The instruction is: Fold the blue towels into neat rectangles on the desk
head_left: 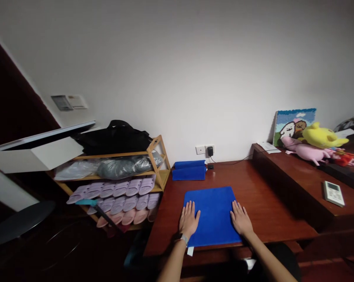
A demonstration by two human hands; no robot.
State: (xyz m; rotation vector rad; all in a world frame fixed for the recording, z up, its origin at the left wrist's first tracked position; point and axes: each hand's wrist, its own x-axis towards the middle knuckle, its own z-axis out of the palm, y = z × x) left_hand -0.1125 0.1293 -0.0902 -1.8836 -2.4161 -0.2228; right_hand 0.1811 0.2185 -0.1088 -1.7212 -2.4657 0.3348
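Note:
A blue cloth (213, 219) lies spread flat on the brown wooden table (262, 207), with a small white tag (190, 251) hanging from its near left corner over the table's front edge. My left hand (189, 220) rests palm down on the cloth's left side, its fingers stretched forward and thumb apart. On the opposite side my right hand (241, 220) lies flat across the right edge of the cloth, fingers outstretched. Neither hand grips anything. Farther back on the table, folded blue cloths (189, 173) lie near the wall.
Left of the table stands a wooden rack (162, 176) with rows of slippers (118, 189) and a black bag (116, 139) on top. To the right, a raised wooden surface (306, 180) holds a white remote control (333, 193), plush toys (320, 137) and a picture (294, 123). A black plug (210, 150) sits in the wall socket.

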